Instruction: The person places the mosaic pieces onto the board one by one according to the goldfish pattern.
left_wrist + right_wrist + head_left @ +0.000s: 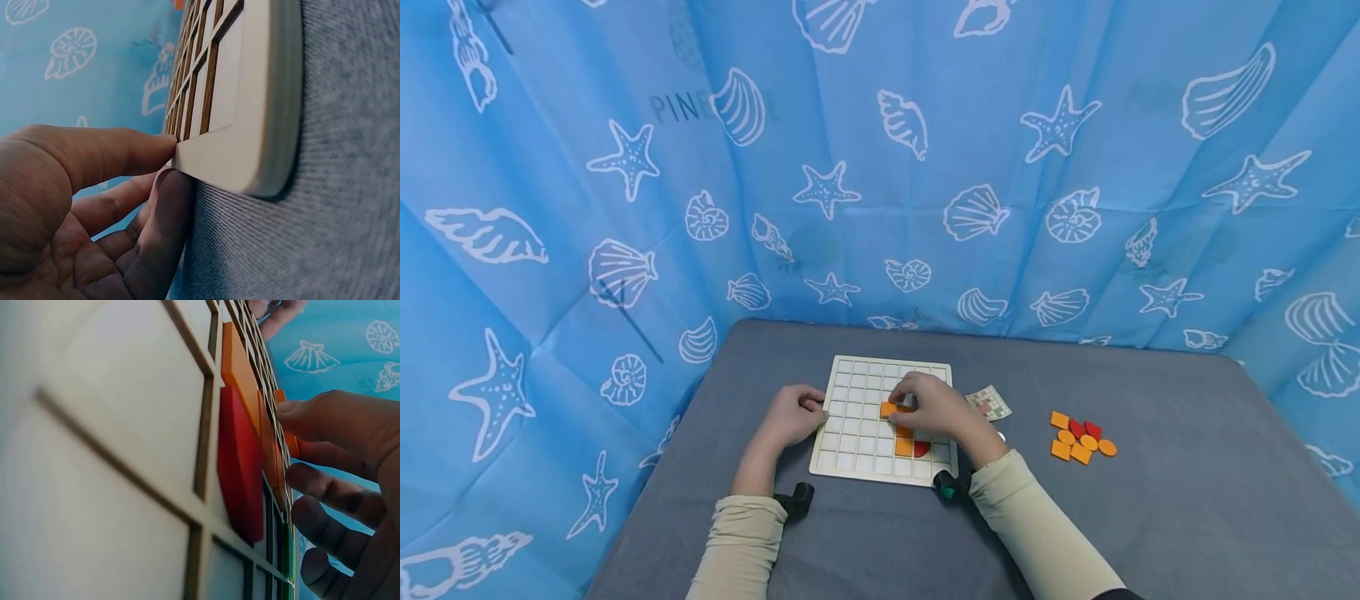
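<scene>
A pale wooden grid board (859,417) with white squares lies on the grey table. At its left edge my left hand (793,415) grips the frame, thumb on top and forefinger against the side, as the left wrist view shows. My right hand (934,404) is over the board's right half and pinches an orange square tile (888,410) between thumb and forefinger. Below that hand, orange square tiles (904,447) and a red curved-edged tile (922,449) sit in cells. The right wrist view also reveals a green tile (288,550) under the fingers.
To the right is a loose group of orange squares (1081,453), orange round tiles (1107,447) and red pieces (1093,430). A small patterned card (989,403) lies beside the board's upper right, partly behind the right hand. A blue shell-print curtain (880,183) hangs behind the table.
</scene>
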{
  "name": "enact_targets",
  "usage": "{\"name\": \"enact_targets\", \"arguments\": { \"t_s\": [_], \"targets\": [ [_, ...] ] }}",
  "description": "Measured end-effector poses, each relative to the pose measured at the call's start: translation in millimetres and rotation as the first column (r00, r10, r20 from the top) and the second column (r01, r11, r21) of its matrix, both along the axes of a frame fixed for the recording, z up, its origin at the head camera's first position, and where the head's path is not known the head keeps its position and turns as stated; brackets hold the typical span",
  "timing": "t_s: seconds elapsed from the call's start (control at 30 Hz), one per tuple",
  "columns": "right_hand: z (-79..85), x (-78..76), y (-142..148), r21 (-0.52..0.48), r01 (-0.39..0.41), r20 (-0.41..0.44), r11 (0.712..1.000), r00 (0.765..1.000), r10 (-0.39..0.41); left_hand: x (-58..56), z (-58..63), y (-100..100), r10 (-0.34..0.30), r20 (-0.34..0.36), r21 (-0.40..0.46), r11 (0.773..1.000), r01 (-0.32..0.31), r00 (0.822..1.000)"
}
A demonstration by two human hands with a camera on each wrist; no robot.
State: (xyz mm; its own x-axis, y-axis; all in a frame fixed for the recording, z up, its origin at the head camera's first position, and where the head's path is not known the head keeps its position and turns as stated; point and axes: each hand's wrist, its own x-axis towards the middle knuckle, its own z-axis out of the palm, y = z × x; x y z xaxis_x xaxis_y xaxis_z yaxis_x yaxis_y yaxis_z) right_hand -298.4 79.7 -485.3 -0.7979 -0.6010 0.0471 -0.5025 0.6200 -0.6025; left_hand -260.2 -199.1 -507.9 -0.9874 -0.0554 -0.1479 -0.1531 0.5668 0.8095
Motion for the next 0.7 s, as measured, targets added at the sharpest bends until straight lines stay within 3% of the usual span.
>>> {"name": "enact_targets", "arguments": {
  "t_s": [0.7],
  "targets": [
    [0.8, 0.7, -8.5, 0.106, 0.030, 0.025, 0.994, 0.999, -0.033, 3.7, 5.3, -0.3, -0.015, -0.018, 0.006, 1.000, 0.015, 1.000]
  ]
}}
